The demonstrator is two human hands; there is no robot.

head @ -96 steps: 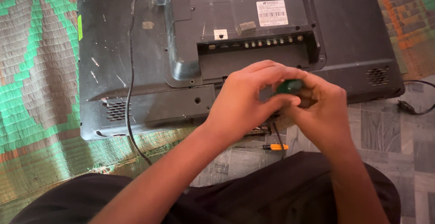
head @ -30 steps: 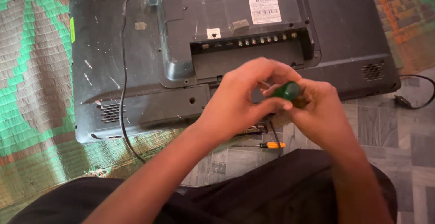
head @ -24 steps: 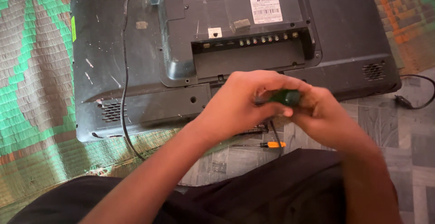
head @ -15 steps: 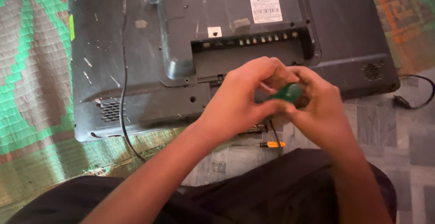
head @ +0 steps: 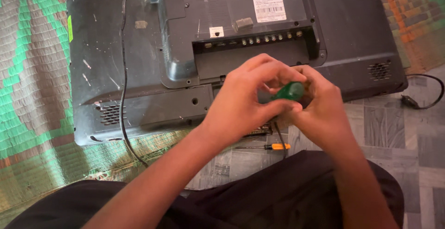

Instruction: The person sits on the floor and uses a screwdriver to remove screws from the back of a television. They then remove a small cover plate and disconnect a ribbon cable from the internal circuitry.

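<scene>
Green screwdriver handle (head: 288, 91), both hands' fingers (head: 259, 74) curled round it

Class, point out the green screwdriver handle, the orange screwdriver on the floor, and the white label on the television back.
green screwdriver handle (head: 288, 91), head view, its rounded middle.
orange screwdriver (head: 277, 147), head view, its handle.
white label (head: 269, 8), head view, its centre.

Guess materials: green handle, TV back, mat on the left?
Green handle: likely translucent hard plastic; it is glossy with a bright highlight. TV back: moulded black plastic, matte, scuffed with pale specks, with vent grilles formed in. Mat: woven strips, green and brown, with a visible weave; plastic or reed, cannot tell.
</scene>
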